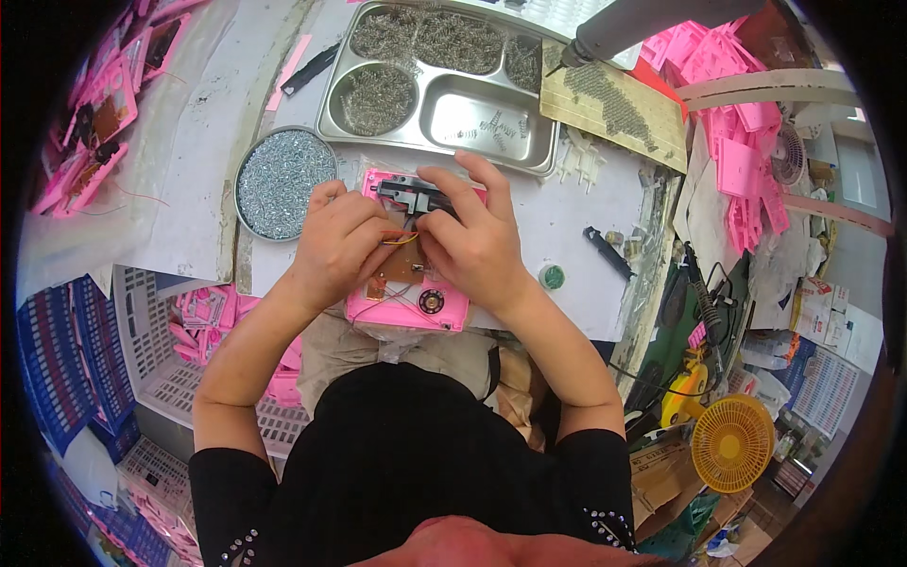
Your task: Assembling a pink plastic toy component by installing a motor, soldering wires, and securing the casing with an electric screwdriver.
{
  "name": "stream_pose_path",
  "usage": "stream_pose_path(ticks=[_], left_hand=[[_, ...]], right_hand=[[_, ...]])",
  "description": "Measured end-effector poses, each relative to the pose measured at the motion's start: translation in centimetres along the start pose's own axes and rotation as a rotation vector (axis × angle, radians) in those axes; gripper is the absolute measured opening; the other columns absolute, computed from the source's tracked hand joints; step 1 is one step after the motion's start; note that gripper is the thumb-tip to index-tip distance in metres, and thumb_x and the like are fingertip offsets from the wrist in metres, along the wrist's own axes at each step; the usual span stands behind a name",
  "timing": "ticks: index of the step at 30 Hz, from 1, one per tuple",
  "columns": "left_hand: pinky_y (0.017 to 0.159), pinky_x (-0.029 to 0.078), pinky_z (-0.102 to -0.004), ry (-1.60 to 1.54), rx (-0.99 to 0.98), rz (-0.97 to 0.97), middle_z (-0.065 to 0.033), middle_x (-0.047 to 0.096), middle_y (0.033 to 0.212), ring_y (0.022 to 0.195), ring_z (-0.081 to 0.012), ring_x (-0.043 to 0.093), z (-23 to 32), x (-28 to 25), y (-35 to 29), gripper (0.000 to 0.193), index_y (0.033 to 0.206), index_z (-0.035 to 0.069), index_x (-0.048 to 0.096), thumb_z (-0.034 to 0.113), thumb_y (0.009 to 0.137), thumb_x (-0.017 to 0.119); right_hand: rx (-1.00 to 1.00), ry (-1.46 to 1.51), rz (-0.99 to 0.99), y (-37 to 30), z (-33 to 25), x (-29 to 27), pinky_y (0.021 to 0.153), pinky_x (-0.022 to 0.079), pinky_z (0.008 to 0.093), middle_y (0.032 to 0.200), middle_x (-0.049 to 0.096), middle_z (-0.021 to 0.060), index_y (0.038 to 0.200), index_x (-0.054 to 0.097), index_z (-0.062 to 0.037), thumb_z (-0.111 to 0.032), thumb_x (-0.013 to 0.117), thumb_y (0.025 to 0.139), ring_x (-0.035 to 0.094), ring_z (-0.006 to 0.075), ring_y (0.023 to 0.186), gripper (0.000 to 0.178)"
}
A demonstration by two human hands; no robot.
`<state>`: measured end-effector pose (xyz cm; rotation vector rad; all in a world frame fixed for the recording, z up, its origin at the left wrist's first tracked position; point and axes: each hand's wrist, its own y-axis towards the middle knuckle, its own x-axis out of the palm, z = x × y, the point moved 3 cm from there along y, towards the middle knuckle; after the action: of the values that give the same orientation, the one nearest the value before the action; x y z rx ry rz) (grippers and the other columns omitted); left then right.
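A pink plastic casing [454,304] lies before me, with a brown circuit board [406,262], thin wires and a small round black speaker [432,301] in it. Along its far side sits a black-and-grey mechanism [413,195]. My left hand [342,238] is closed in a pinch on orange and yellow wires [402,236] beside the board. Bent over the mechanism from the right, my right hand [479,231] holds it, with fingers at its far edge and the thumb side near the wires. My fingertips partly hide the wire ends.
Beyond the casing stands a metal compartment tray [439,146] of springs. A round dish of small screws [283,184] is on the left. An electric screwdriver [605,38] hangs over a yellowish board [567,90] of small parts. Pink casings [746,170] are piled right; a yellow fan [733,442] stands below.
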<state>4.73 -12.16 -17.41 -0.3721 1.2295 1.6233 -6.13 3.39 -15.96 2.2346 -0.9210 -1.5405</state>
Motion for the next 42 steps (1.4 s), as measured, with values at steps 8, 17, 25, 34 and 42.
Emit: stream_pose_path(ticks=[8, 17, 25, 34, 42], left_hand=[[0.083, 0.040, -0.0403, 0.021, -0.058, 0.048, -0.0015, 0.065, 0.087, 0.080, -0.0214, 0.062, -0.2, -0.4, -0.5, 0.022, 0.091, 0.013, 0.069, 0.012, 0.074, 0.082], [0.071, 0.050, -0.0399, -0.126, -0.021, 0.008, -0.0057, 0.069, 0.099, 0.085, -0.0263, 0.067, 1.5, -0.1, 0.8, 0.021, 0.092, 0.009, 0.069, 0.011, 0.075, 0.081], [0.072, 0.052, -0.0395, -0.090, 0.066, -0.015, -0.0063, 0.070, 0.104, 0.087, -0.0256, 0.069, 1.4, 0.9, 1.0, 0.024, 0.092, 0.008, 0.070, 0.014, 0.072, 0.082], [0.073, 0.052, -0.0383, -0.111, -0.010, 0.052, -0.0073, 0.071, 0.102, 0.088, -0.0268, 0.068, 1.3, 0.4, 0.3, 0.028, 0.095, 0.009, 0.073, 0.007, 0.071, 0.086], [0.075, 0.050, -0.0392, -0.141, -0.011, 0.042, -0.0064, 0.071, 0.101, 0.091, -0.0261, 0.069, 1.1, 0.6, -0.5, 0.030, 0.097, 0.008, 0.072, 0.005, 0.070, 0.084]], right_hand=[[0.073, 0.122, 0.040, -0.7, 0.6, -1.1, 0.095, 0.050, 0.0458, 0.126, 0.066, 0.0102, 0.082, 0.067, -0.0069, -0.004, 0.080, 0.067, 0.050, 0.0410, 0.128, 0.020], [0.117, 0.193, 0.052, -0.5, 0.6, -1.5, 0.097, 0.049, 0.0458, 0.123, 0.068, 0.0103, 0.083, 0.070, -0.0083, -0.005, 0.083, 0.069, 0.051, 0.0390, 0.125, 0.020], [0.191, 0.354, 0.065, 0.0, 1.1, -1.6, 0.102, 0.044, 0.0462, 0.122, 0.069, 0.0092, 0.083, 0.072, -0.0088, -0.006, 0.083, 0.072, 0.051, 0.0357, 0.125, 0.016], [0.178, 0.189, 0.021, -0.6, 1.3, -2.4, 0.105, 0.043, 0.0477, 0.127, 0.066, 0.0065, 0.095, 0.072, -0.0118, -0.006, 0.080, 0.070, 0.051, 0.0366, 0.126, 0.028], [0.044, 0.149, -0.010, 0.5, 0.6, -0.6, 0.096, 0.049, 0.0479, 0.126, 0.063, 0.0104, 0.090, 0.069, -0.0086, -0.006, 0.078, 0.070, 0.049, 0.0408, 0.125, 0.022]])
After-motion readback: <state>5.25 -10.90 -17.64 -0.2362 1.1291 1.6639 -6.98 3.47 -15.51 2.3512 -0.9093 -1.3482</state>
